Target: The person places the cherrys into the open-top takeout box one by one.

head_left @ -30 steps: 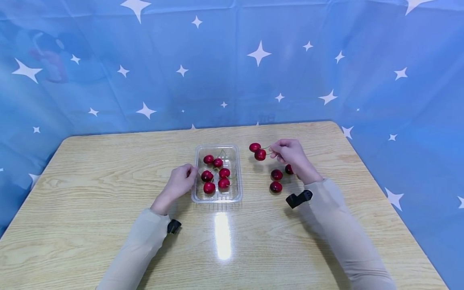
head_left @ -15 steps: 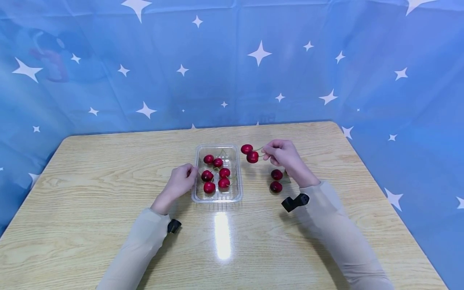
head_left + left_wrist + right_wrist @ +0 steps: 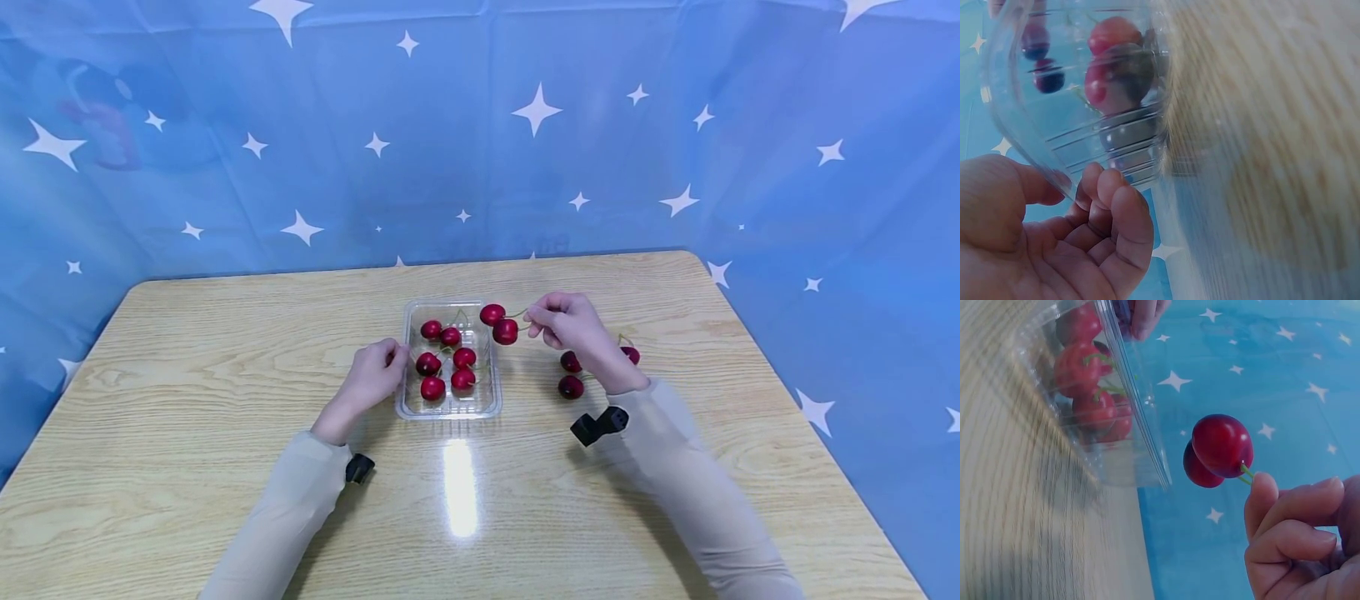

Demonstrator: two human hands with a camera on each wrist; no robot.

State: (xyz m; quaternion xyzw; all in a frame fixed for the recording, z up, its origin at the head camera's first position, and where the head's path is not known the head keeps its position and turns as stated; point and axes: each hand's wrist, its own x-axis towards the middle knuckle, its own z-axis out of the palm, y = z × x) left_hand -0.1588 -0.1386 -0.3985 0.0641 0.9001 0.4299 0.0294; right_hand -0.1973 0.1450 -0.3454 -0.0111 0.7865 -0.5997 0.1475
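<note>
My right hand [image 3: 567, 321] pinches the thin green stems of a pair of dark red cherries [image 3: 506, 332]. The pair hangs at the right rim of a clear plastic container [image 3: 448, 414], held up above it; in the right wrist view the two cherries [image 3: 1222, 445] overlap, apart from the wall. My left hand [image 3: 372, 372] grips the container's left rim; the left wrist view has the thumb at the rim [image 3: 999, 119] and curled fingers against the ribbed wall. Inside lie several cherries [image 3: 432, 388], some with stems.
Right of the container, more cherries [image 3: 571, 387] lie on the wooden table [image 3: 225, 375], partly hidden by my right wrist. A blue curtain with white stars [image 3: 450, 125] hangs behind the table's far edge. Each wrist carries a small black camera [image 3: 598, 425].
My right hand has moved left with the cherry pair, from open table to the container's right rim. A cherry behind the right wrist has come into view. The left hand stays put.
</note>
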